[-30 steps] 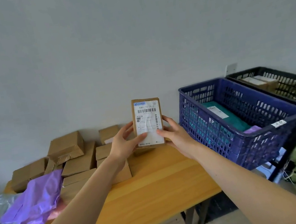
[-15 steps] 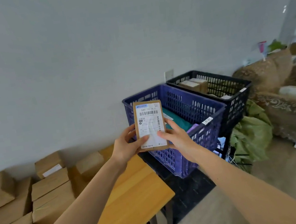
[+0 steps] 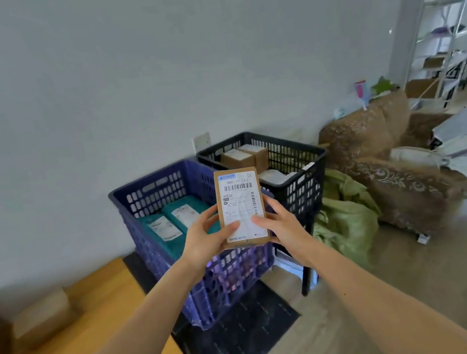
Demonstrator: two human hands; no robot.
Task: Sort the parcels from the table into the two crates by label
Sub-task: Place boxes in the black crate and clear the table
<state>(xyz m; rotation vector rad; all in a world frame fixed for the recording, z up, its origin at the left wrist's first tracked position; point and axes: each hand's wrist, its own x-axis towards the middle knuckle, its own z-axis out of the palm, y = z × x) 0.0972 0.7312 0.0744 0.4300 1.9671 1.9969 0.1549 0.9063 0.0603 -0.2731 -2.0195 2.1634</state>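
Thumbs of the left hand [image 3: 205,240] and right hand [image 3: 282,227] press on the lower label face of the parcel [image 3: 240,203]. The other fingers [image 3: 209,213] curl round its side edges, so both hands grasp it. The parcel is upright in the air, label toward the camera, in front of the blue crate [image 3: 159,257] and black crate [image 3: 299,188], which stand touching. The blue crate holds teal bags [image 3: 182,215]; the black crate holds brown boxes [image 3: 238,158]. Blurred cartons [image 3: 40,311] lie on the table [image 3: 101,314], lower left.
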